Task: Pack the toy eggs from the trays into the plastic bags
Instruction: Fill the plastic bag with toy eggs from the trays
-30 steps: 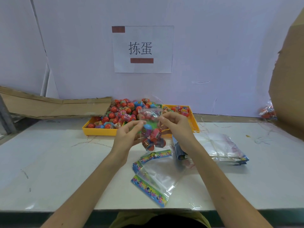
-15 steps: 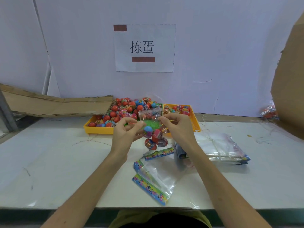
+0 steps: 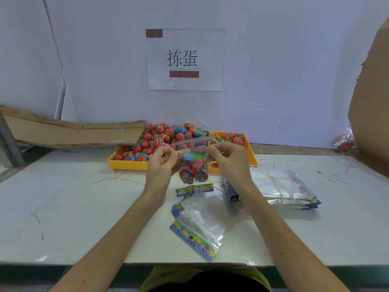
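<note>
A clear plastic bag [image 3: 192,168] with several red and blue toy eggs in it hangs in the air in front of the yellow tray [image 3: 126,164]. My left hand [image 3: 161,165] pinches the bag's top edge at its left end. My right hand [image 3: 226,160] pinches the same edge at its right end. The tray is heaped with many red and blue toy eggs [image 3: 160,138]. Empty bags with colourful header strips [image 3: 197,226] lie flat on the white table below my hands.
A tied stack of empty bags [image 3: 282,187] lies at the right of the table. Flattened cardboard [image 3: 69,133] leans at the back left, a big cardboard sheet [image 3: 370,114] stands at the right. A filled bag of eggs [image 3: 345,142] lies by it. A paper sign [image 3: 185,59] hangs on the wall.
Both hands have lowered the filled bag a little and moved apart along its top edge, stretching the opening flat.
</note>
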The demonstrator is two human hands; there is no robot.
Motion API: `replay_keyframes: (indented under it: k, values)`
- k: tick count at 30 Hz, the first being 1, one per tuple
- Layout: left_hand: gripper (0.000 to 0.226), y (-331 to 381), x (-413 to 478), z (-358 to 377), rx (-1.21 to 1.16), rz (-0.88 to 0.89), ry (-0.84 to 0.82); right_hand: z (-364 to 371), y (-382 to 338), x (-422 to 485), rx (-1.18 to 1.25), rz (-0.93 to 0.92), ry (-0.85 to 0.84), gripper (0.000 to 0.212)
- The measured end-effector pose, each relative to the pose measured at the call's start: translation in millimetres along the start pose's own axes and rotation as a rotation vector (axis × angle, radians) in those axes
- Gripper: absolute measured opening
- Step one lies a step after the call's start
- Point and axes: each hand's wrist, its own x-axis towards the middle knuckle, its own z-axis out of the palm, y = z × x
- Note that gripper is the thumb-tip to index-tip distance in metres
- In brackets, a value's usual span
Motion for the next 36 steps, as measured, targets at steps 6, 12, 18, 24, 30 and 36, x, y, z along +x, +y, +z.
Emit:
replay_keyframes:
  k: [6,12,18,24,30,36]
  values:
    - [0.017,2.3,-0.9,2.3,-0.064,-0.082,-0.032,-0.7,-3.5,-0.1,0.027,0.024,-0.002,0.027]
    - [0.015,5.2,-0.1,1.1,-0.149,-0.185,0.039,-0.2,-2.7,-1.3,0.085,0.072,-0.043,0.018]
    - [0.027,6.4,-3.5,1.3,-0.037,-0.2,0.021,5.2,3.2,-2.5,-0.142,-0.031,-0.016,0.013]
    - [0.025,1.4,-3.1,1.9,0.087,-0.177,0.047,7.2,5.5,-6.0,-0.272,-0.145,0.032,0.018]
    - [0.024,-1.4,-5.0,2.9,0.166,-0.096,0.04,15.5,-3.3,-19.2,-0.379,-0.559,-0.039,0.006]
    - [0.02,-5.7,-6.2,2.6,0.289,0.094,-0.052,17.9,-3.6,-23.2,-0.339,-0.559,-0.136,0.008]
